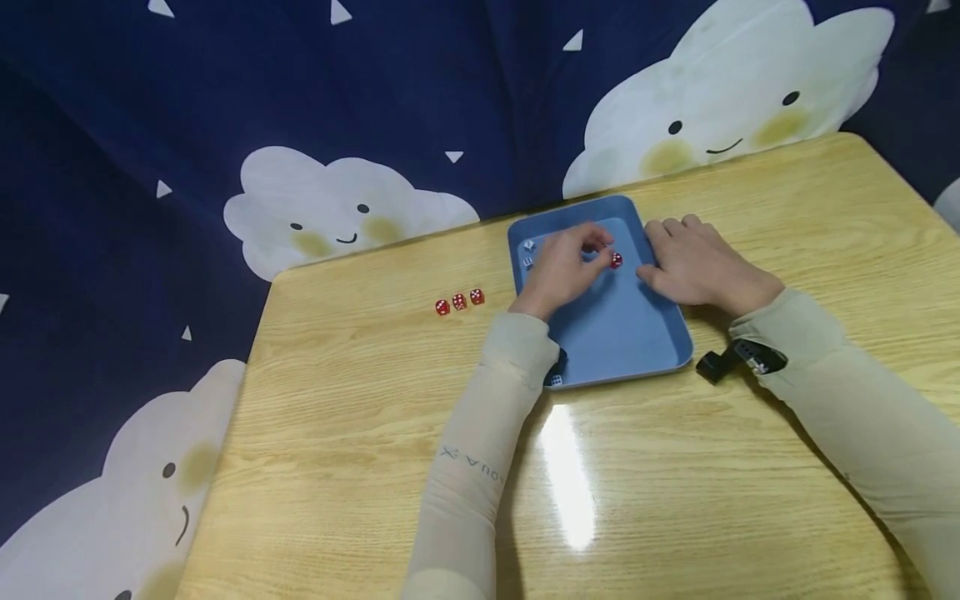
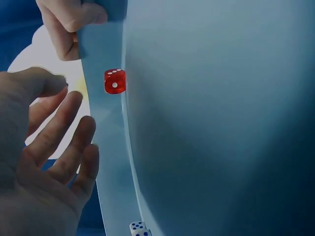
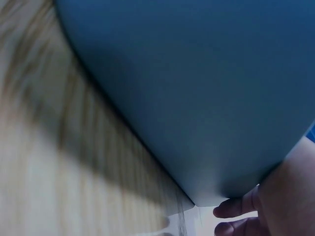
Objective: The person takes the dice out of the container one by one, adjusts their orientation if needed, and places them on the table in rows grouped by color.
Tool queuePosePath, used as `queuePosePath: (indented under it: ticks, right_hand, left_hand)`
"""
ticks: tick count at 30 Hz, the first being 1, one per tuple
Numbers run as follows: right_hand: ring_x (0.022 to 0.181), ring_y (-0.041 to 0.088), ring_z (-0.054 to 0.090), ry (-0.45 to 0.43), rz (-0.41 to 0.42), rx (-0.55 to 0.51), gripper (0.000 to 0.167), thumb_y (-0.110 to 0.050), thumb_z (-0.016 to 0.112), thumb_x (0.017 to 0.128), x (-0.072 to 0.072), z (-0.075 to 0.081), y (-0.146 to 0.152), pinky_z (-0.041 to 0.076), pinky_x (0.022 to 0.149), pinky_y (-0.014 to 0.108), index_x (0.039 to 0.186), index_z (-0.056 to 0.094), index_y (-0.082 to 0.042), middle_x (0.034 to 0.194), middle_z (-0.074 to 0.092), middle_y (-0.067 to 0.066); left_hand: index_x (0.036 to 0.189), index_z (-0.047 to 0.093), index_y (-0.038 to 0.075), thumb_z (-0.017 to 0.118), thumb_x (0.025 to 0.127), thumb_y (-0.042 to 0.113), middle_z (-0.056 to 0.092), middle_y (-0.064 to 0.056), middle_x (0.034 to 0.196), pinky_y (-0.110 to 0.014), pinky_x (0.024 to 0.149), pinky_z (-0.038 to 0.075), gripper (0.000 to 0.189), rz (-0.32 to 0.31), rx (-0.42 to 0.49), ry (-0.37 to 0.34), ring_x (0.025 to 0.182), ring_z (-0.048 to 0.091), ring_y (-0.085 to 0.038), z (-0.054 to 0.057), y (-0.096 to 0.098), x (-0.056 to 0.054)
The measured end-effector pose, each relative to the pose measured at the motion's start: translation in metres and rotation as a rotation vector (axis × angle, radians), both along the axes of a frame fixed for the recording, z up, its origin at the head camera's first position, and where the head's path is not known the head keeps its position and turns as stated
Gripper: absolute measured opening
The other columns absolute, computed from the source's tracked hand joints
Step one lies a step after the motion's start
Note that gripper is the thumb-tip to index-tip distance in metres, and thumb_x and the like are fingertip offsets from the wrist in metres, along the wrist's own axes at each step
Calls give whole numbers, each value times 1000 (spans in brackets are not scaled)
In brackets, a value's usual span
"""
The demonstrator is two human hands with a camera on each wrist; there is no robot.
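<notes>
Red die is lying in the blue tray.
Left hand, seemingly for pickup, is hovering alongside, fingers loosely parted, holding nothing; right hand is gripping the edge; pinching seems needed.

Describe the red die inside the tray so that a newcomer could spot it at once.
On the wooden table, find the blue tray. Inside it, right beside the left hand, lies a red die. It is the only red one visible there: white dice share the tray, while three more red dice sit outside it.
</notes>
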State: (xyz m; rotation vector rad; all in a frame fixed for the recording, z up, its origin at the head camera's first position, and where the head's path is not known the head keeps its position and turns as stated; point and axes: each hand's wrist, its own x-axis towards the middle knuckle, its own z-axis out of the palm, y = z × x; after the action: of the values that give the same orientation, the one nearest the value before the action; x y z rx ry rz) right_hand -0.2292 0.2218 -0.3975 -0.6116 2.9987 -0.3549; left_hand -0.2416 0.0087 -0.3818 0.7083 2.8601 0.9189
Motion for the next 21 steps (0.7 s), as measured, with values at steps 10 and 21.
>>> queuePosePath:
  ticks: [10,21]
  right_hand:
    - [99,46,48,2,1,4,49,-33,49,102,-2,-1,0,40,81,55,126,47,9,111,58,31]
    - [100,47,48,-3,9,10,47,-33,48,103,-3,-1,-1,40,81,56,125,47,9,111,57,32]
  left_hand:
    - [122,69,17,64,103,27,73,3,121,-25,104,50,22,-73,-79,-1,114,66,-10,-5,1,-3]
    - [138,60,16,64,103,31,62,0,140,-26,111,47,38,-114,-130,29,127,60,-13,-7,2,-3]
